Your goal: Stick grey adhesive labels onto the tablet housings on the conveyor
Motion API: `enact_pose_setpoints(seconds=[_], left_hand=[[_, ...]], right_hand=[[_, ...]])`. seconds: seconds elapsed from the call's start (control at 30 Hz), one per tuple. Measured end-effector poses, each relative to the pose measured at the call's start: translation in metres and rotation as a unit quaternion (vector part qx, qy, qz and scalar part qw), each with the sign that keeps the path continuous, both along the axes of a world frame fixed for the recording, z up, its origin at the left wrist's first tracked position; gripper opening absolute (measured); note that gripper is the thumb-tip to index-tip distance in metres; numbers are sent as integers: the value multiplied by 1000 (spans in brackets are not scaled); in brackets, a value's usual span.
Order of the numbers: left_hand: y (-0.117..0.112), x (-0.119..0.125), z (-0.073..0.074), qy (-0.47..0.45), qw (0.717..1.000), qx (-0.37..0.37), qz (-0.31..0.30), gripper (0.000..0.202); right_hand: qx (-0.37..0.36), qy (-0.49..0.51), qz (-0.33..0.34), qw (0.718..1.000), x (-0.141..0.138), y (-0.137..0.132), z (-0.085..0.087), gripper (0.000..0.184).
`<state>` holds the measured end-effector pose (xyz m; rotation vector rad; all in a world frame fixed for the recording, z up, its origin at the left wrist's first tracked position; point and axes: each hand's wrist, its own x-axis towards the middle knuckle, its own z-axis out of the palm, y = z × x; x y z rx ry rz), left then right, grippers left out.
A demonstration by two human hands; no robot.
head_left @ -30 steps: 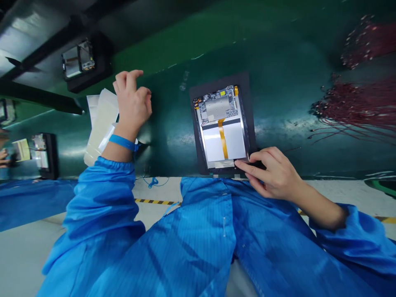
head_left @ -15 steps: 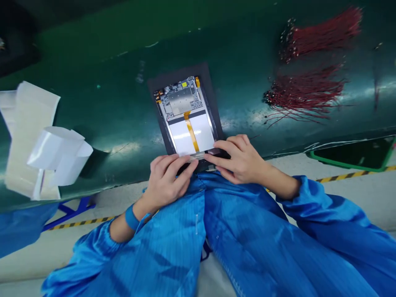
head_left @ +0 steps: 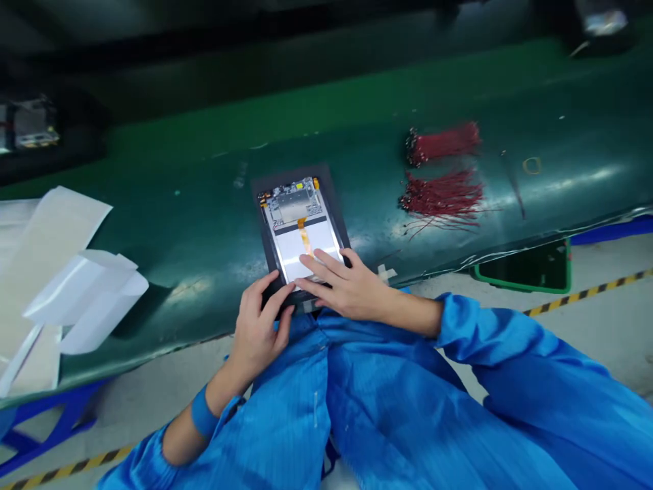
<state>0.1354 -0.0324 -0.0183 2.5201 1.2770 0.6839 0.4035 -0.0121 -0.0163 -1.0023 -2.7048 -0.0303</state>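
An opened tablet (head_left: 294, 205) lies face down on a dark pad (head_left: 334, 197), its circuit board showing at the far end. White battery packs (head_left: 288, 253) fill its nearer half, with an amber ribbon cable (head_left: 305, 235) running down over them. My right hand (head_left: 357, 291) lies over the near right part of the battery, fingers stretched out and apart. At the near left corner, my left hand (head_left: 259, 323) touches the tablet and pad edge with its fingertips, fingers spread. The tablet's near edge is partly hidden by both hands.
Two bundles of red wires (head_left: 443, 194) lie to the right, with a single wire (head_left: 513, 184) and a rubber band (head_left: 531, 165) beyond. Peeled white sheets (head_left: 86, 292) are at the left. A green-rimmed bin (head_left: 530, 269) stands below the table's front edge.
My right hand has moved from the tablet's near edge onto the battery, its fingers flattening out. My left hand has shifted to the near left corner. The camera view has moved too.
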Motion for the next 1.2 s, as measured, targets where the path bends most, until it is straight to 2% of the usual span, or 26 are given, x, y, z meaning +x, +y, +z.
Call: enact_pose_setpoints(seconds=[0.13,0.23,0.3,0.43,0.63,0.7,0.83,0.93,1.0,1.1,1.2], left_hand=[[18,-4,3,-12,1000,-3,-2,48],[23,1,3,-2,999,29,-18,42],[25,7,1,7,999,48,-18,41],[30,17,-2,34,998,48,-9,42],[28,14,-8,40,999,35,7,45],[26,12,-14,28,999,21,16,47],[42,17,-22,-16,1000,9,1,44],[65,25,-12,-41,999,-5,0,44],[77,30,0,-58,998,0,16,52],[81,31,16,-68,996,41,28,57],[70,25,23,-44,997,59,31,49]], right_hand=[[51,1,-30,998,-4,22,-2,50],[98,38,-23,994,5,24,0,30],[83,60,-47,994,8,19,0,27],[27,80,-105,991,6,8,-3,33],[-32,112,-225,967,23,-3,0,40],[-30,103,-206,973,28,-5,4,41],[8,28,-99,995,19,3,6,54],[20,-25,-111,993,6,31,2,53],[20,-35,-144,989,1,64,1,51],[2,-42,-186,982,2,133,7,51],[-17,-40,-245,969,8,208,22,47]])
